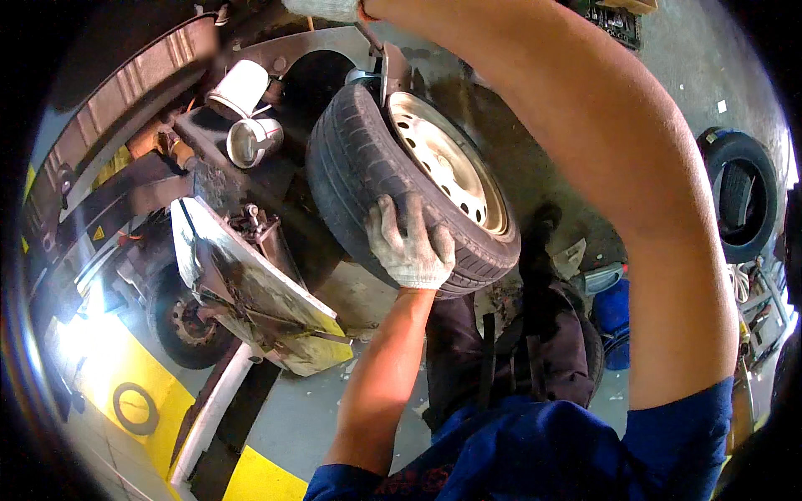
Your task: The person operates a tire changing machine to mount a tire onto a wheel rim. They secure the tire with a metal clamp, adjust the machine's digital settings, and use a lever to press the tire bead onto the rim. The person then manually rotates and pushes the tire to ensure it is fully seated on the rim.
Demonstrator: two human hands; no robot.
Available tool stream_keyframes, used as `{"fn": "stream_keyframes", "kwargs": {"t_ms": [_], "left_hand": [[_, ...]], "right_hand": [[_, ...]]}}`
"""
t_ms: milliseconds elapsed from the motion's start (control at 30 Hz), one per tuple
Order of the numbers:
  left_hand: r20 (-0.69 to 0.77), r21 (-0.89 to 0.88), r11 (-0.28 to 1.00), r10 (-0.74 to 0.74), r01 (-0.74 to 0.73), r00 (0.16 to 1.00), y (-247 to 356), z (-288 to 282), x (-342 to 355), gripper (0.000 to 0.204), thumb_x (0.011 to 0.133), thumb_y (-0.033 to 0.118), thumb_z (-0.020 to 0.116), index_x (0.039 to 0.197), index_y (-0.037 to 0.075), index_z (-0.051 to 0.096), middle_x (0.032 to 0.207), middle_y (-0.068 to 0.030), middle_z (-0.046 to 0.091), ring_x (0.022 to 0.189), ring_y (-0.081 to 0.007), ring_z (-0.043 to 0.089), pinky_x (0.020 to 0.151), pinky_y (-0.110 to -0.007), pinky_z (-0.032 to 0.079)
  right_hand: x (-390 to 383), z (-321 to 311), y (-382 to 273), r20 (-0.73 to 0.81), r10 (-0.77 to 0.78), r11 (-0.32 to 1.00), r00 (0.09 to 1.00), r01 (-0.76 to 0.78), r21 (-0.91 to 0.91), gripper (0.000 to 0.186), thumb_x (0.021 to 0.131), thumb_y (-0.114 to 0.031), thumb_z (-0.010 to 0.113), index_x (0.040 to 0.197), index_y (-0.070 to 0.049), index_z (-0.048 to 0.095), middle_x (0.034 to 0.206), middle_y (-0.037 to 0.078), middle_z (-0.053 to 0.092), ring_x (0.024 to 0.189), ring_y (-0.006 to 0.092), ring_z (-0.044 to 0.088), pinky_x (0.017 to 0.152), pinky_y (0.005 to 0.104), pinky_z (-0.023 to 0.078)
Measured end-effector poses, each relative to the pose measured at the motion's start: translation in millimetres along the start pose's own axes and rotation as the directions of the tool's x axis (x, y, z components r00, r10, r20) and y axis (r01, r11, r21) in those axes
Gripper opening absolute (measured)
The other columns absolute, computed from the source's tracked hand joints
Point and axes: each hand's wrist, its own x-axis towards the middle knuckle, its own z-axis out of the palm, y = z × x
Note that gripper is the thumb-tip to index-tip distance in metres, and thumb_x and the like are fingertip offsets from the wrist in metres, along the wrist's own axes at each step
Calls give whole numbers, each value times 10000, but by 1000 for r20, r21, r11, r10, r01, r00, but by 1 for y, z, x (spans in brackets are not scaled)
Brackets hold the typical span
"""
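A wheel, a black tyre (359, 167) on a cream steel rim (443, 159), leans tilted in front of me beside a machine. My left hand (409, 242), in a whitish work glove, lies on the near tread and shoulder with its fingers spread. At the wheel's far end a curved metal blade (395, 71) stands against the tyre's side, by the rim edge. My right arm reaches across to the top of the view. There my gloved right hand (326, 7) is cut off by the edge, beside a metal bar; its fingers are not visible.
Two white tubs (241, 88) (253, 142) sit on the machine, left of the wheel. A scuffed metal plate (259, 284) juts out nearer me. Another tyre (737, 192) lies at right, near a blue container (614, 321). A bright lamp (93, 326) glares at left above yellow floor markings.
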Motion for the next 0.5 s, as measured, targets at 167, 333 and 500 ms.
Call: {"fn": "stream_keyframes", "kwargs": {"t_ms": [167, 333, 500], "left_hand": [[7, 8, 1000, 2, -2, 1000, 2, -3, 9, 608, 1079, 495, 476, 1481, 61, 620, 1544, -282, 480, 1390, -539, 477, 1160, -664, 399], [7, 8, 1000, 9, -9, 1000, -1, -3, 7, 610, 1077, 495, 485, 1485, 63, 621, 1538, -284, 484, 1382, -536, 485, 1155, -662, 404], [3, -5, 1000, 6, -6, 1000, -1, -2, 1, 596, 1065, 482, 508, 1467, 59, 634, 1533, -277, 495, 1370, -531, 498, 1145, -657, 417]], "right_hand": [[9, -16, 13, 27, 14, 999, 1000, -15, 43, 278, 952, -190, 597, 1019, -67, 838, 1070, 220, 799, 1024, 387, 784, 870, 495, 621], [14, -22, 22, 25, 18, 999, 1000, -19, 50, 280, 934, -217, 615, 1024, -74, 838, 1082, 216, 800, 1029, 389, 780, 893, 497, 613], [18, -29, 27, 25, 112, 994, 993, -112, 0, 332, 910, -247, 630, 1104, -71, 833, 1159, 239, 784, 1121, 394, 759, 965, 486, 603]]}}
